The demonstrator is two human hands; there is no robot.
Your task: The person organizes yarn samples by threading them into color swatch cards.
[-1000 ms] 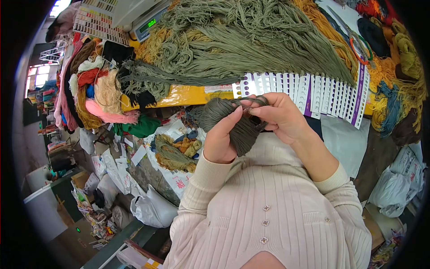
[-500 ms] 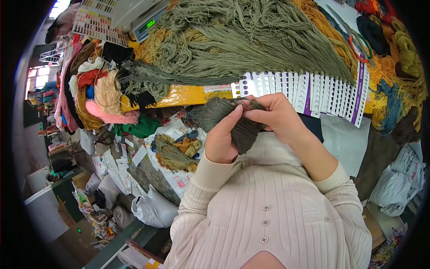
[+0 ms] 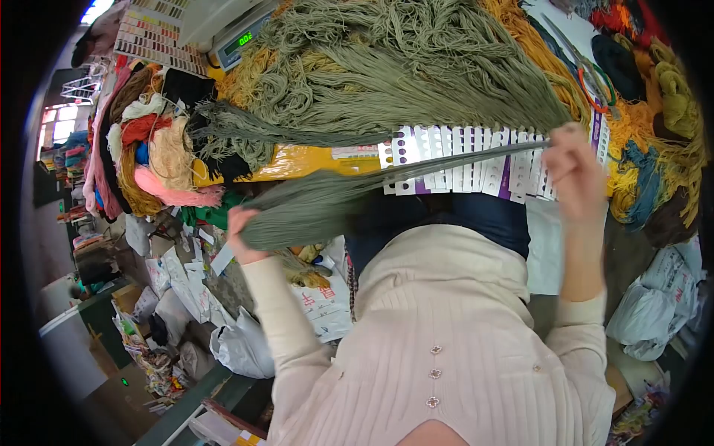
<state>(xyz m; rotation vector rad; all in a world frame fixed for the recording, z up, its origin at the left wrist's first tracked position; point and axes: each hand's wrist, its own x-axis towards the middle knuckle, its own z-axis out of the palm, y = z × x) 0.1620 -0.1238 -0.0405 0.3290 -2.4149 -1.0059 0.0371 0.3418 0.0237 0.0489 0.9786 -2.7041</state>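
A bundle of grey-green thread [image 3: 320, 204] is stretched across the front of my body, wide at its left part and narrow at its right. My left hand [image 3: 244, 232] is closed on the wide end, its fingers partly hidden by the strands. At the other end my right hand [image 3: 576, 167], somewhat blurred, pinches the thin end. Behind the thread lie white cards with punched holes [image 3: 476, 141], in a row along the table's front edge. A large heap of green thread [image 3: 416, 67] lies beyond them.
A scale [image 3: 244, 39] with a green display and a colour chart [image 3: 152, 33] stand at the back left. Scissors [image 3: 587, 67] lie at the back right. Coloured skeins [image 3: 171, 152] hang at the left. White plastic bags [image 3: 242, 346] are on the floor.
My hands have moved far apart, the left one to the left and the right one to the right and up. The gathered thread is now drawn out long between them.
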